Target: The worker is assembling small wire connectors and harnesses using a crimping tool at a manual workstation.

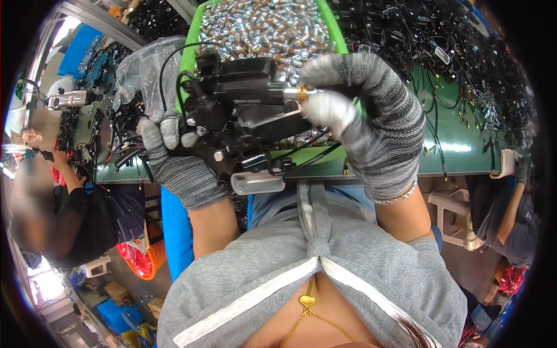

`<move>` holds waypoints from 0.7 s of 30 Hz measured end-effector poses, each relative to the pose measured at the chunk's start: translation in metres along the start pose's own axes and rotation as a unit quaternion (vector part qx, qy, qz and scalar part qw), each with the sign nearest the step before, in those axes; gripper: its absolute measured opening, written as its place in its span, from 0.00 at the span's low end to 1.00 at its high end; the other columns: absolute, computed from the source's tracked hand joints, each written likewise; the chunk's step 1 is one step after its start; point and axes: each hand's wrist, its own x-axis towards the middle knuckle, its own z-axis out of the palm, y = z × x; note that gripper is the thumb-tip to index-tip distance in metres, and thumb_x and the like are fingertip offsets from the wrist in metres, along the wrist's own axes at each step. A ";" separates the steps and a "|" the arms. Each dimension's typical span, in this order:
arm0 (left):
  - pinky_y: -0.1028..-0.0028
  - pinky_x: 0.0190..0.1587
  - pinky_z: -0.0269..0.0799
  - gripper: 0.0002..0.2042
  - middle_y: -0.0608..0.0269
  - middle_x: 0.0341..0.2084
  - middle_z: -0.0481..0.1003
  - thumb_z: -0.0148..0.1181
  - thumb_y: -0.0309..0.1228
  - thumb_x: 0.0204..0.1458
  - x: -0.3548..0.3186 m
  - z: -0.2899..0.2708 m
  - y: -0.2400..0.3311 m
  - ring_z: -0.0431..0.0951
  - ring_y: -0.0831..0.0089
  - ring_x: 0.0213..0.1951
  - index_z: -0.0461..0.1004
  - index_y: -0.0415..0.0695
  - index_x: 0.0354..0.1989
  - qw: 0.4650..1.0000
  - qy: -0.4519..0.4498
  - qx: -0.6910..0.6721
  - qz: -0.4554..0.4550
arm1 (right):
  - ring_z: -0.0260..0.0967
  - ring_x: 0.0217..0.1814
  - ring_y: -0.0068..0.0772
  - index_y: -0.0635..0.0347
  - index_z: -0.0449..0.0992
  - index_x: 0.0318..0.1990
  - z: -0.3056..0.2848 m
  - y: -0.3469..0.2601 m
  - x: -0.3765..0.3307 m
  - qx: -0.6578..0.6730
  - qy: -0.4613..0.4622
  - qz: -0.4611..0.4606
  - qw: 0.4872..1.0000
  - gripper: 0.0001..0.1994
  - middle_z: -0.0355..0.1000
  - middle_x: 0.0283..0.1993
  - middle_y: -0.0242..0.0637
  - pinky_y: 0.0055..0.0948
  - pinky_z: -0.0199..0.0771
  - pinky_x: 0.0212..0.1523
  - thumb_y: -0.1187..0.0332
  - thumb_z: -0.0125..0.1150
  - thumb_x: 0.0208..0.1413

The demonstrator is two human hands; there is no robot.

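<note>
My left hand (pixel 188 177), in a grey knitted glove with pale fingertips, is closed around the near left side of a black assembly (pixel 249 93). It looks like a brake lever unit, with a cylinder body, bolts and thin black cables. From the right, my gloved right hand (pixel 383 124) pinches a small silver metal fitting (pixel 294 94) with an orange-gold ring. That fitting lines up with the cylinder's right end; whether it sits inside cannot be told. Slight blur covers the right fingertips. Beneath the assembly, a green bin (pixel 187 66) is heaped with similar silver fittings.
Black parts and cables (pixel 418 35) pile up on the green table (pixel 458 122) to the right. A clear plastic bag (pixel 151 72) lies left of the bin. Co-workers sit at both sides, one at left (pixel 58 214), another at right (pixel 510 214).
</note>
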 end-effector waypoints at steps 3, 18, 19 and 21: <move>0.79 0.29 0.65 0.09 0.79 0.15 0.58 0.47 0.38 0.62 0.002 -0.003 0.006 0.59 0.83 0.20 0.67 0.48 0.32 0.999 -0.011 -0.041 -0.005 | 0.75 0.45 0.33 0.63 0.74 0.46 0.009 -0.007 -0.008 0.104 0.028 0.071 0.992 0.18 0.76 0.44 0.42 0.29 0.76 0.47 0.78 0.68 0.45; 0.79 0.24 0.65 0.12 0.76 0.15 0.61 0.48 0.40 0.61 0.004 0.011 0.004 0.62 0.81 0.19 0.68 0.49 0.27 0.995 0.070 0.025 0.062 | 0.75 0.33 0.23 0.63 0.77 0.42 -0.022 0.009 0.013 0.017 0.006 0.063 0.998 0.13 0.78 0.36 0.38 0.22 0.75 0.34 0.68 0.66 0.51; 0.79 0.24 0.65 0.12 0.76 0.16 0.61 0.48 0.39 0.61 0.003 0.009 0.012 0.62 0.81 0.20 0.68 0.49 0.27 0.995 0.067 0.045 0.052 | 0.74 0.34 0.23 0.64 0.77 0.44 -0.032 0.011 0.012 0.110 0.077 0.117 0.984 0.14 0.78 0.37 0.39 0.23 0.75 0.34 0.67 0.66 0.51; 0.79 0.25 0.66 0.12 0.76 0.16 0.62 0.48 0.39 0.61 0.004 -0.004 0.027 0.62 0.80 0.20 0.67 0.49 0.27 0.995 0.064 0.065 0.043 | 0.72 0.34 0.21 0.65 0.77 0.42 -0.065 0.022 0.022 0.092 0.052 0.140 0.984 0.14 0.77 0.39 0.40 0.21 0.75 0.35 0.66 0.66 0.52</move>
